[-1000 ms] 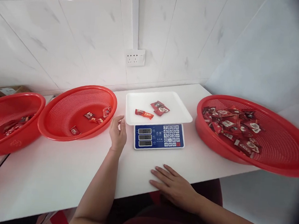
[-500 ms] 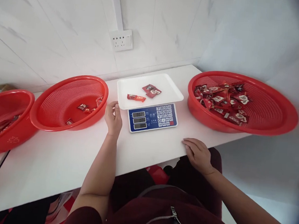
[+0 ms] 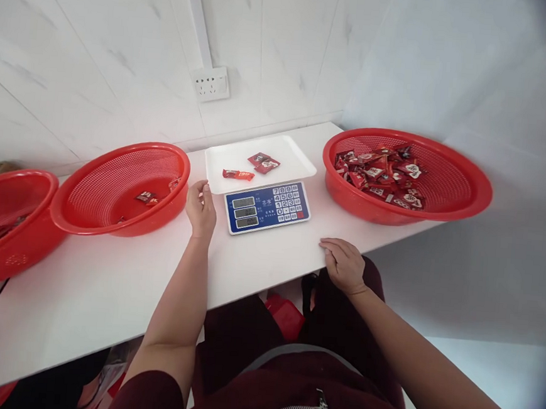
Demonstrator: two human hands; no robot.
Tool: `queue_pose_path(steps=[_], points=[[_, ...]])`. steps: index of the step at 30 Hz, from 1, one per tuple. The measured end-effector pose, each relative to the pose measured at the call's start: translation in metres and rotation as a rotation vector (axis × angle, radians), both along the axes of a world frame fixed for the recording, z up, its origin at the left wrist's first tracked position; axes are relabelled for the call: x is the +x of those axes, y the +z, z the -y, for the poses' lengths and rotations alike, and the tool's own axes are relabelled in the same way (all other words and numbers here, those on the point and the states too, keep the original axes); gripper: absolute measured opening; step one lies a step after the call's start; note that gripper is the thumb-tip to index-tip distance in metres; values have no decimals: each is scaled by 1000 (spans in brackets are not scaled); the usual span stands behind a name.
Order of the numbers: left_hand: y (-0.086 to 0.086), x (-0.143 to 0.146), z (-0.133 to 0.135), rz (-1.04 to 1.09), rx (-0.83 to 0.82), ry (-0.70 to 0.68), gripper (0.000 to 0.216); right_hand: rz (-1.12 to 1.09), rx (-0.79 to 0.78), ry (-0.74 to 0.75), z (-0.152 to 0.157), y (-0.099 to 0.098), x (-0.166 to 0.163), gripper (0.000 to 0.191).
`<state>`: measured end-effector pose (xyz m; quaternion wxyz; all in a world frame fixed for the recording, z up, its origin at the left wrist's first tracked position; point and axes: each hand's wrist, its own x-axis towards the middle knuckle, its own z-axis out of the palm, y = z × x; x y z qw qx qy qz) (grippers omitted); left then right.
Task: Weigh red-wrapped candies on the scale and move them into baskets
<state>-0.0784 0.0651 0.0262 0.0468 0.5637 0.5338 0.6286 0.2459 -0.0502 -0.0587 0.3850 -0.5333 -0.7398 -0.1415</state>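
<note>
A digital scale (image 3: 267, 208) with a blue keypad panel stands on the white table. On its white tray (image 3: 284, 149) lie a few small red packets (image 3: 264, 162) and a narrow orange-red packet (image 3: 238, 174). My left hand (image 3: 200, 210) rests on the table by the tray's front left corner, fingers loosely bent and apart, holding nothing visible. Right of the scale, near the table's front edge, my right hand (image 3: 342, 264) lies with its fingers stretched out and nothing in it. The display digits are too faint to read surely.
A red mesh basket (image 3: 461, 210) at the right holds many red packets. Left of the scale, another red basket (image 3: 87, 224) has a few packets inside. A third basket (image 3: 38, 236) sits at the far left. A wall socket (image 3: 211, 84) is behind the table.
The view has shifted slightly, so everything appears a little displaced. Both hands stay in nearly the same places beside the scale, and the packets on the tray lie as before.
</note>
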Motion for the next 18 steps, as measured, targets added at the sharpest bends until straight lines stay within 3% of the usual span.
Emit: queue_pose_path(steps=[18], points=[[3,-7,0,-2,-11,73,30,-1,52,41,0,-3,1,23]])
